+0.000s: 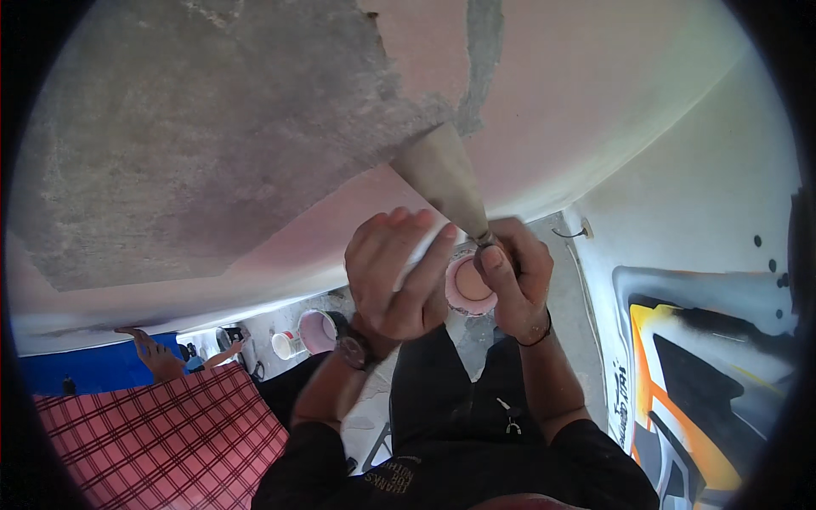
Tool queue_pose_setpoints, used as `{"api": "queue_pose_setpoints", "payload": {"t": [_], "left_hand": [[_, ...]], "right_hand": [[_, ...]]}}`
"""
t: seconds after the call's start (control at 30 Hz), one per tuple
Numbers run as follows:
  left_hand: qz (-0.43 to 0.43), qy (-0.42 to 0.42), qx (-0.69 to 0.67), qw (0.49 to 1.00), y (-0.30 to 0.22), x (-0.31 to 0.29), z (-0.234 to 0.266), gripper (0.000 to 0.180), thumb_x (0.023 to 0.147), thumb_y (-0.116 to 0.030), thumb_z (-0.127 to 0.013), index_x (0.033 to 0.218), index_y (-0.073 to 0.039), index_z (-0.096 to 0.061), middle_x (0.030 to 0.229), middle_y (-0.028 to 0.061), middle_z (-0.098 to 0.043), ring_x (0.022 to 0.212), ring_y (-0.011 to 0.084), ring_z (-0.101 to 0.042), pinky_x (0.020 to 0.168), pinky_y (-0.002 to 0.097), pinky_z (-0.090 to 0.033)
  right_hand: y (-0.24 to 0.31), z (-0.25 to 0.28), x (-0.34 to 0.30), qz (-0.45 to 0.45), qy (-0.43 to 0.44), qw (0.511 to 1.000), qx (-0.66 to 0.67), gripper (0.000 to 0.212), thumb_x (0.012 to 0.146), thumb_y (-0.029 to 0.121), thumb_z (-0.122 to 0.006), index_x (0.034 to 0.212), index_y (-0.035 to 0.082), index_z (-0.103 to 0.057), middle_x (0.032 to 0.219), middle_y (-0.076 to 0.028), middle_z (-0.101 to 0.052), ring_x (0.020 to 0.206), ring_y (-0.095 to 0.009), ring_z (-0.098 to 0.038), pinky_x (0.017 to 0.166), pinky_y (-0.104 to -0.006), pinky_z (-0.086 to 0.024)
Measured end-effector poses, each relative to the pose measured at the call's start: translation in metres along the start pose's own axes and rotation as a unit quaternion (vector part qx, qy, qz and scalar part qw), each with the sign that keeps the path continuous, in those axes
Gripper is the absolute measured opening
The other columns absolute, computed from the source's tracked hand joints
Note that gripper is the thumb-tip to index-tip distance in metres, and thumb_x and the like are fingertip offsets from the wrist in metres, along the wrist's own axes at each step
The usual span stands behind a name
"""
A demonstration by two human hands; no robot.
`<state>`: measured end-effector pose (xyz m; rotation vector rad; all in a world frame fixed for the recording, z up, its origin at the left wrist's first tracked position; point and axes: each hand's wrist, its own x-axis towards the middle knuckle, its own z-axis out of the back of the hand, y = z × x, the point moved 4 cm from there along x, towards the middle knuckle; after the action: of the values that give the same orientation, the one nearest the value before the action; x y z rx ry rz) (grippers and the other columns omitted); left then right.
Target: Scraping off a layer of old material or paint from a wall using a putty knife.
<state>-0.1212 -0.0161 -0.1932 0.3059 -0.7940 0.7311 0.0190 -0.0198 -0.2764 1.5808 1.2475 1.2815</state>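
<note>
My right hand [517, 276] is closed round the handle of a wide putty knife [449, 178], thumb on top. The blade points up and to the left. Its broad edge is at or very near the pink wall [544, 93], by the lower right corner of a large rough grey patch [212, 127]; whether it touches, I cannot tell. My left hand [395, 276] is raised just left of the knife, fingers stretched out and slightly blurred, with nothing visible in it. A watch is on that wrist.
Below my hands stands a pink-stained bucket [472, 285]. A pink bucket [317, 331] and a smaller white bucket [287, 344] stand left on the grey floor. Another person in a red plaid garment [161, 425] is close at left, one hand [160, 357] by the wall. At right is a painted wall [688, 374].
</note>
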Motion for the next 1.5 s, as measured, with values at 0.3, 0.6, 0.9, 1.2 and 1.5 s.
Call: {"api": "queue_pose_setpoints", "payload": {"t": [0.3, 0.6, 0.9, 1.2, 1.5], "left_hand": [[-0.289, 0.065, 0.28, 0.913, 0.027, 0.03, -0.011, 0.037, 0.102, -0.031, -0.049, 0.137, -0.024, -0.058, 0.145, -0.0072, -0.053, 0.138, 0.0113, -0.044, 0.125, 0.0447, -0.013], [-0.402, 0.133, 0.113, 0.899, 0.019, 0.035, 0.01, 0.031, 0.096, -0.021, -0.062, 0.124, -0.01, -0.068, 0.131, 0.0102, -0.065, 0.127, 0.0247, -0.058, 0.111, 0.0424, -0.046], [-0.384, 0.069, 0.154, 0.908, 0.025, 0.044, 0.016, 0.031, 0.096, -0.014, -0.059, 0.122, 0.0, -0.067, 0.126, 0.0182, -0.066, 0.125, 0.03, -0.06, 0.111, 0.0447, -0.045], [-0.33, 0.074, 0.141, 0.931, 0.055, 0.042, 0.012, 0.032, 0.093, -0.012, -0.061, 0.121, 0.001, -0.067, 0.128, 0.019, -0.065, 0.127, 0.0327, -0.058, 0.111, 0.0473, -0.044], [-0.302, 0.073, 0.134, 0.941, 0.088, 0.04, 0.014, 0.032, 0.096, -0.013, -0.055, 0.121, 0.002, -0.067, 0.131, 0.0178, -0.064, 0.13, 0.0306, -0.055, 0.114, 0.0457, -0.041]], "right_hand": [[-0.014, -0.021, -0.008, 0.141, -0.175, 0.973, 0.058, 0.044, 0.087, 0.006, -0.071, 0.126, -0.004, -0.054, 0.085, -0.016, -0.068, 0.077, -0.023, -0.071, 0.075, -0.0299, -0.054], [0.012, -0.041, -0.012, 0.305, -0.165, 0.925, -0.154, 0.037, 0.086, 0.001, -0.064, 0.122, -0.009, -0.059, 0.084, -0.016, -0.063, 0.065, -0.027, -0.062, 0.056, -0.0335, -0.048], [0.008, -0.049, -0.005, 0.355, -0.187, 0.898, -0.179, 0.046, 0.085, -0.004, -0.061, 0.131, -0.008, -0.057, 0.073, -0.011, -0.057, 0.055, -0.018, -0.051, 0.048, -0.0301, -0.042], [-0.007, -0.06, 0.022, 0.388, -0.191, 0.877, -0.208, 0.044, 0.081, -0.005, -0.065, 0.126, -0.008, -0.062, 0.071, -0.009, -0.059, 0.055, -0.017, -0.057, 0.047, -0.0286, -0.045], [-0.02, -0.08, 0.054, 0.42, -0.174, 0.872, -0.184, 0.042, 0.081, -0.007, -0.065, 0.123, -0.007, -0.063, 0.072, -0.01, -0.062, 0.055, -0.018, -0.059, 0.047, -0.0277, -0.046]]}}
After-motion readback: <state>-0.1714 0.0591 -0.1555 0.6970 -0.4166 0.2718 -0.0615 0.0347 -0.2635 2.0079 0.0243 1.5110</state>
